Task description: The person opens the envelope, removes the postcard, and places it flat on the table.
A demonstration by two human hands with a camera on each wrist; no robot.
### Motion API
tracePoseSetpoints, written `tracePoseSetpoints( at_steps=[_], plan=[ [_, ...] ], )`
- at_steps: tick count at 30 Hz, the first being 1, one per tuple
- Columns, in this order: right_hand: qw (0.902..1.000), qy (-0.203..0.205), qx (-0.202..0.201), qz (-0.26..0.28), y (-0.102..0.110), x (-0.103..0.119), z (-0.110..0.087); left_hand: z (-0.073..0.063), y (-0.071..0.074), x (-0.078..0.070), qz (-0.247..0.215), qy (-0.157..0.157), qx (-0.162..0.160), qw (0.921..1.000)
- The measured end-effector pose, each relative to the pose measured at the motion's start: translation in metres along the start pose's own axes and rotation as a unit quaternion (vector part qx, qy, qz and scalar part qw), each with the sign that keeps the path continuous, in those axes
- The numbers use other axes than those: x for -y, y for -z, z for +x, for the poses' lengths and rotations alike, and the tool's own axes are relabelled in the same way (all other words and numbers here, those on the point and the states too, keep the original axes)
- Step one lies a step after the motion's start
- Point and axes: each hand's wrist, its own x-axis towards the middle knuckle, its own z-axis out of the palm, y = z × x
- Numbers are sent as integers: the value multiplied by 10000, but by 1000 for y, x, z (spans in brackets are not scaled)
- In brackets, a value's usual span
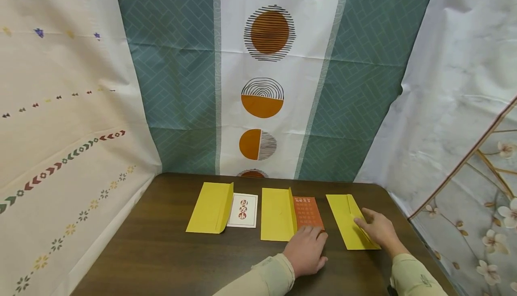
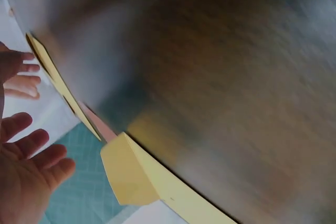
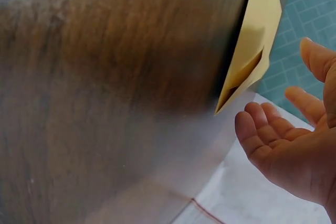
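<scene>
Three yellow envelopes lie in a row on the dark wooden table. My left hand is at the lower end of an orange-red card, its fingers loosely bent and holding nothing. The card lies against the open flap side of the middle envelope, whose raised flap shows in the left wrist view. By the right edge of the right envelope is my right hand, fingers spread and relaxed. In the right wrist view, that envelope gapes slightly along its flap, apart from the fingers.
A white card with red characters lies beside the left envelope. The table ends at patterned cloth hangings behind and at both sides.
</scene>
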Motion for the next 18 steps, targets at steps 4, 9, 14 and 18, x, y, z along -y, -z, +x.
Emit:
tracePoseSetpoints(
  at_steps=[4,9,14,18],
  plan=[
    [9999,-82,65,-17,-1,-7,2,7,-5,-11,-134,-31,340,9993],
    [9998,-116,169,51,-4,-11,4,13,-11,-21,-613,310,788,9945],
    [9997,-98,215,64,-6,-7,9,19,-13,-21,-783,577,1079,9894],
    [9994,-116,262,169,-11,-3,12,23,-13,-19,-739,662,1114,9888]
  ],
)
